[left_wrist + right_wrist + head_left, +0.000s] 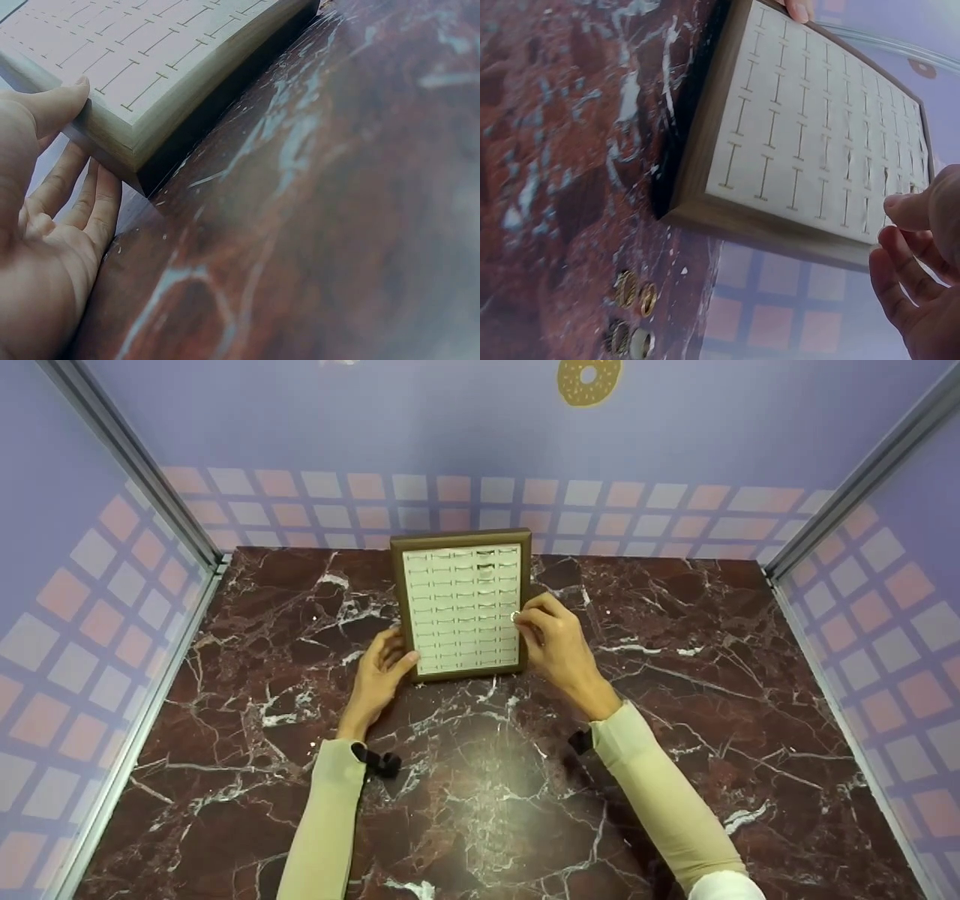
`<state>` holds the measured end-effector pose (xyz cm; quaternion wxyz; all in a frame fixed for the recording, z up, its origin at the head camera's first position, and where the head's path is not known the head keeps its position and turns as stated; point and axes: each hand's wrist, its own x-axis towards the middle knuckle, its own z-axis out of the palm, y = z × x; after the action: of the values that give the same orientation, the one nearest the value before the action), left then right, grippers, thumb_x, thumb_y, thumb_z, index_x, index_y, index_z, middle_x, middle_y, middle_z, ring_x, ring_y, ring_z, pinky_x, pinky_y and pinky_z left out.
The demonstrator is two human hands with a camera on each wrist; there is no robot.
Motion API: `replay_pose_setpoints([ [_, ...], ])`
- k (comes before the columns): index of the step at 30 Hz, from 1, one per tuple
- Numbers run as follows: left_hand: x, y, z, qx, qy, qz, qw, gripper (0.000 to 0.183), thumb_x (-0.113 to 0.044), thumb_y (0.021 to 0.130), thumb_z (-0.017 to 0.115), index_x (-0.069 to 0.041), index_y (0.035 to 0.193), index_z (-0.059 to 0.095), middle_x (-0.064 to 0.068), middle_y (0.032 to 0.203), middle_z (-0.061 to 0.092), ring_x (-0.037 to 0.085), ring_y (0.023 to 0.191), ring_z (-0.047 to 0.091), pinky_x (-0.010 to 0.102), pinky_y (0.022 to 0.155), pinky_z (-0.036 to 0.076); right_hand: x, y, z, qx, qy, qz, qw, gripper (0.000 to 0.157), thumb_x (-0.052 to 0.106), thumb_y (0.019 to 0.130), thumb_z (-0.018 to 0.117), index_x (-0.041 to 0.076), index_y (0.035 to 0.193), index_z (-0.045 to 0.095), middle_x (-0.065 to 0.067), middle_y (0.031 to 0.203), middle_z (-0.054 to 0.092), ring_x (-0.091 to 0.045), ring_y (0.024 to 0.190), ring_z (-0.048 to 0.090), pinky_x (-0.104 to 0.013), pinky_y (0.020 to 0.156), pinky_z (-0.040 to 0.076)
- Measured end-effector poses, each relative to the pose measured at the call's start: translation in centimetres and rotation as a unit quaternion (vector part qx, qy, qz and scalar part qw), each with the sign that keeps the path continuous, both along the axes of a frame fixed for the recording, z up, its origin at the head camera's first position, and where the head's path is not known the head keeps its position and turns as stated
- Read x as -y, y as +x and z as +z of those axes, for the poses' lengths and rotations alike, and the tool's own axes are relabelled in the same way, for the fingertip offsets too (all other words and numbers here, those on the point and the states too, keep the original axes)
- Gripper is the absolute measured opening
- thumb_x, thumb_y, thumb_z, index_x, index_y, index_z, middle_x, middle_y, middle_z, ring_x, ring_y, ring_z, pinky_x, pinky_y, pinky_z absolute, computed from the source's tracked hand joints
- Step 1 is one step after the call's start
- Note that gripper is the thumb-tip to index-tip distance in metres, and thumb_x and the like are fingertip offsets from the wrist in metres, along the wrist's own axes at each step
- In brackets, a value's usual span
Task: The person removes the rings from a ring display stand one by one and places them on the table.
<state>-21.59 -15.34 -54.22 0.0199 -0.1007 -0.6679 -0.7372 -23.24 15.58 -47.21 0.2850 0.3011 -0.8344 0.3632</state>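
Observation:
A ring display tray (pixel 463 607), brown-framed with a white pad cut in rows of slits, leans upright near the back wall. My left hand (pixel 380 676) grips its lower left edge, thumb on the front and fingers behind, as the left wrist view also shows. At the tray's right edge my right hand (pixel 559 643) pinches a small shiny ring (pixel 515 616) against the pad. In the right wrist view the right hand's fingertips (pixel 900 214) hide that ring. Several gold and silver rings (pixel 648 298) stand on the table beside the tray.
The table (pixel 480 780) is dark red marble with white veins. Lilac walls (pixel 480 427) with pink and white squares enclose it at the back and both sides. Black straps (pixel 382 763) sit on both wrists.

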Motion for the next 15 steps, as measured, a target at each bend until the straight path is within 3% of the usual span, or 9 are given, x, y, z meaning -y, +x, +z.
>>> replay_pose_setpoints([
  [10,-0.1,-0.1,0.0,0.003,0.008,-0.001,1.0,0.053,0.001,0.093,0.068,0.007,0.141,0.046,0.024,0.128,0.058,0.031,0.119,0.056,0.039,0.106,0.045,-2.1,0.4,-1.4,0.013,0.01,0.009,1.0,0.008,-0.007,0.087,0.071,0.0,0.087,0.073,-0.008,0.095,0.062,-0.018,0.078,0.062,-0.026,0.067,0.054],
  [13,-0.1,-0.5,-0.9,-0.002,0.017,0.005,0.9998,0.051,-0.001,0.093,0.069,0.003,0.14,0.048,0.021,0.127,0.059,0.03,0.117,0.057,0.034,0.104,0.047,-2.7,0.5,-2.0,0.018,0.015,0.01,1.0,0.007,-0.008,0.086,0.072,-0.001,0.086,0.073,-0.009,0.094,0.062,-0.018,0.078,0.063,-0.027,0.067,0.055],
  [15,-0.1,-0.5,-1.0,0.002,0.023,0.002,0.9997,0.052,0.0,0.093,0.069,0.003,0.14,0.048,0.023,0.128,0.059,0.033,0.119,0.056,0.037,0.106,0.045,-3.0,0.7,-2.4,0.024,0.019,0.008,0.999,0.008,-0.009,0.085,0.072,-0.001,0.086,0.074,-0.009,0.093,0.062,-0.02,0.079,0.063,-0.029,0.068,0.056],
])
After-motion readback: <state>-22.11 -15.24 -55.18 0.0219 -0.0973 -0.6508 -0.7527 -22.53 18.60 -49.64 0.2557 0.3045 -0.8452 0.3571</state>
